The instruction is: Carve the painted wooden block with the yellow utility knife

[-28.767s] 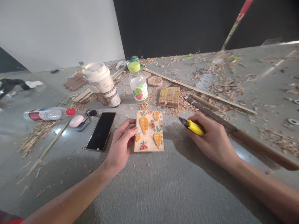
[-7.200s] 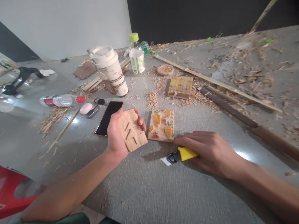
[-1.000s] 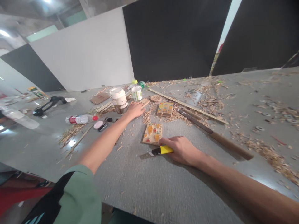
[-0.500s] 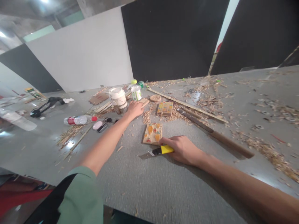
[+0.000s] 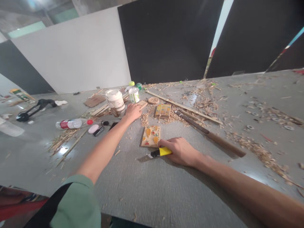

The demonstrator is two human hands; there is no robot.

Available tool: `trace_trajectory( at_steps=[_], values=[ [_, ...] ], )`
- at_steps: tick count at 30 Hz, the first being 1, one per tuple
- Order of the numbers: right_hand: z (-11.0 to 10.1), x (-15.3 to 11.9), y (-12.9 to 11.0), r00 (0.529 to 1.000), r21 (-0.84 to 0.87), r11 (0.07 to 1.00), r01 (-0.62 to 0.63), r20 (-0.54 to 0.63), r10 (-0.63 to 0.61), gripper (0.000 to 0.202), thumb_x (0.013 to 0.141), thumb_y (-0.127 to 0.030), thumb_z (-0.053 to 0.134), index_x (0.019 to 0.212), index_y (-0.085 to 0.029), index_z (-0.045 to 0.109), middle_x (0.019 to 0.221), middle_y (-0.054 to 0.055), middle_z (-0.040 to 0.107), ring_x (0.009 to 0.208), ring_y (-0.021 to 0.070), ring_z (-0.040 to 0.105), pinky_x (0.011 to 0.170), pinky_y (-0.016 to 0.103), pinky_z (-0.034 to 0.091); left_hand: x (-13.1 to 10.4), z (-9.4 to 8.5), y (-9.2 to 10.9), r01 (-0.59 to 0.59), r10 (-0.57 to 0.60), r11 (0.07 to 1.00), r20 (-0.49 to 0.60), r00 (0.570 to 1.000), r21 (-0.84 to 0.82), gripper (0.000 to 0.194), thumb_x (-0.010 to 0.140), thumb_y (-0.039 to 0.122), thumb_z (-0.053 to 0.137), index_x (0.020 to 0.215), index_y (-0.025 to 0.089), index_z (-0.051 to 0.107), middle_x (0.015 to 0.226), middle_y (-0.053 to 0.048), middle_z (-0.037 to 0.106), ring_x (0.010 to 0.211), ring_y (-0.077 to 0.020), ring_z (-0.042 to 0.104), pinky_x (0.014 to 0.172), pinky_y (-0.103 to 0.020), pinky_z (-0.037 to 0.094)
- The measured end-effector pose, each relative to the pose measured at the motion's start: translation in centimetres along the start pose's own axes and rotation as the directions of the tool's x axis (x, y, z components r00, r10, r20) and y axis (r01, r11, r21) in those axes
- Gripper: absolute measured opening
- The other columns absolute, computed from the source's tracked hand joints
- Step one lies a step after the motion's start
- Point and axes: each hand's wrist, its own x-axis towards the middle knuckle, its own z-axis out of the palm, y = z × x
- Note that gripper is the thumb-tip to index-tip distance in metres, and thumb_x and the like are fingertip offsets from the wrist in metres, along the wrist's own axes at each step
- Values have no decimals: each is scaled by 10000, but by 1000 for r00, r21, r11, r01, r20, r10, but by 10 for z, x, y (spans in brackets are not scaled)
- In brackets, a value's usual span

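My right hand (image 5: 180, 151) grips a utility knife (image 5: 165, 151): yellow plastic body, black plastic nose, metal blade. Just ahead of that hand, carved board (image 5: 151, 136), painted wood, rough relief. At my left hand (image 5: 133, 112), wood piece (image 5: 143, 104), bare, matt, smooth-looking. Left of that hand, cup (image 5: 116, 100), matt, paper or plastic, can't tell. Beyond my left hand, bottle (image 5: 134, 94), clear glossy plastic. Right of my right hand, long knife (image 5: 211, 134): dull dark metal, wood handle. Under my arms, tabletop (image 5: 133, 183), matt, finely textured.
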Motion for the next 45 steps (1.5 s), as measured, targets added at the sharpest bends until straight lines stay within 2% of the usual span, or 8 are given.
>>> trace_trajectory(
  at_steps=[8, 10, 14, 18, 21, 31, 39, 45],
  values=[
    [0, 0, 1, 1000, 7, 1000, 10, 1, -10, 277, 891, -178, 560, 1142, -229, 668, 809, 30, 732, 624, 142, 537, 621, 312, 257, -22, -24, 14, -29, 28, 995, -11, 1000, -96, 394, 1026, 389, 669, 1373, 204, 631, 1432, -128, 624, 1223, -279, 658, 1028, -515, 581],
    [0, 1, 1, 1000, 13, 1000, 16, 6, -16, 294, 882, -169, 560, 1148, -229, 668, 830, 35, 743, 640, 149, 560, 620, 314, 265, -46, -32, 22, -82, 81, 983, -17, 997, -162, 513, 1031, 415, 647, 1494, 217, 550, 1576, -148, 526, 1390, -339, 564, 1146, -600, 483],
    [-2, 1, 0, 999, 35, 999, 35, 21, -36, 328, 863, -146, 553, 1164, -227, 654, 868, 29, 757, 652, 147, 585, 617, 313, 288, -108, -41, 34, -202, 236, 924, 67, 970, -324, 563, 1079, 531, 448, 1611, 344, 458, 1684, -71, 455, 1515, -310, 483, 1226, -468, 436],
    [-1, 0, 2, 999, 44, 998, 34, 27, -35, 379, 819, -113, 554, 1170, -226, 642, 870, 29, 756, 660, 155, 592, 620, 318, 300, -150, -37, 36, -270, 353, 860, 122, 928, -434, 786, 939, 656, 645, 1643, 439, 371, 1717, -41, 409, 1563, -343, 420, 1217, -508, 456],
    [0, 1, 2, 999, 35, 999, 19, 26, -19, 377, 798, -99, 548, 1143, -220, 641, 845, 34, 745, 657, 166, 583, 619, 327, 291, -159, -29, 35, -259, 345, 843, 104, 933, -472, 1003, 842, 656, 761, 1682, 433, 260, 1724, -76, 369, 1576, -363, 383, 1245, -551, 423],
    [2, 1, 3, 999, 73, 996, 47, 11, -48, 337, 771, -68, 533, 1058, -218, 630, 802, 14, 694, 649, 162, 555, 612, 328, 303, -160, -21, 31, -226, 277, 789, 3, 961, -572, 1085, 748, 543, 864, 1625, 442, 231, 1596, -81, 458, 1476, -341, 474, 1237, -547, 447],
    [2, 1, 5, 997, 146, 987, 66, 28, -70, 344, 773, -51, 541, 1046, -232, 644, 845, 0, 708, 694, 166, 589, 644, 333, 332, -167, -27, 31, -308, 152, 757, -303, 941, -577, 1045, 727, 404, 876, 1540, 427, 220, 1571, -130, 351, 1510, -384, 397, 1254, -618, 401],
    [2, 1, 6, 994, 156, 982, 110, -7, -111, 266, 847, -70, 544, 1039, -231, 633, 814, -8, 675, 669, 157, 555, 637, 326, 325, -163, -21, 30, -461, 132, 755, -581, 803, -466, 979, 726, 422, 895, 1505, 260, 324, 1529, -213, 374, 1423, -422, 450, 1142, -699, 447]
  ],
)
